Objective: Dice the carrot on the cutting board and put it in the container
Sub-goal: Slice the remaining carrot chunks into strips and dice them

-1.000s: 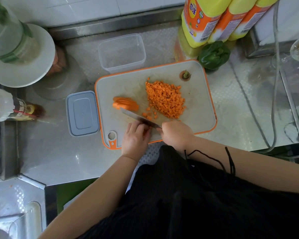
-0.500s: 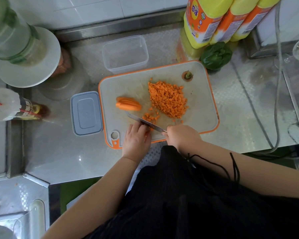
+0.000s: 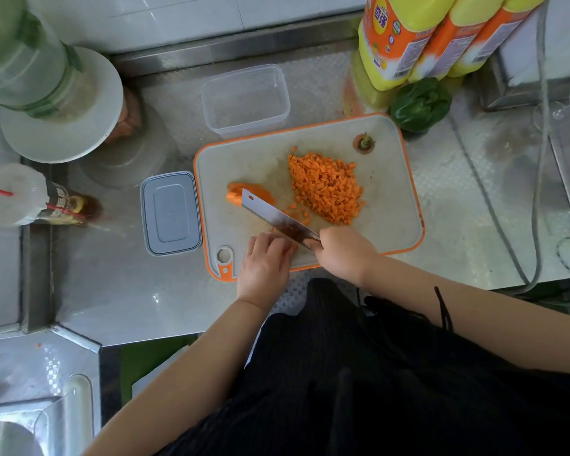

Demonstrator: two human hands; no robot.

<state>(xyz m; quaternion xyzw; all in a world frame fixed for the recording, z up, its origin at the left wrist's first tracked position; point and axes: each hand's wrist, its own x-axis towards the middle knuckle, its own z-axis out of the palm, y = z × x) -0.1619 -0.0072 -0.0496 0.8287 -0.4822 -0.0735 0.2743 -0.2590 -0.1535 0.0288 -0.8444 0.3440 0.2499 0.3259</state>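
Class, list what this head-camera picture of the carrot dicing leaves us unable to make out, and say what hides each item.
- Knife handle: head view, wrapped by the right hand.
- What the left hand fingertips press: hidden beside the blade.
- Yellow bottles: tops cut by the upper edge.
- Small bottle label: too blurred to read.

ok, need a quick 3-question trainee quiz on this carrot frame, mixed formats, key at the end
1. True or false: the clear container already holds diced carrot.
2. Multiple choice: where does the grey lid lie? A) on the container B) on the counter beside the cutting board's left edge C) on the board
3. Fill in: the right hand grips the ___, whose blade tip reaches the uncut carrot slices.

Key: 1 false, the container is empty and the dice are piled on the board. 2 B. 3 knife; the left hand rests on the board beside it.
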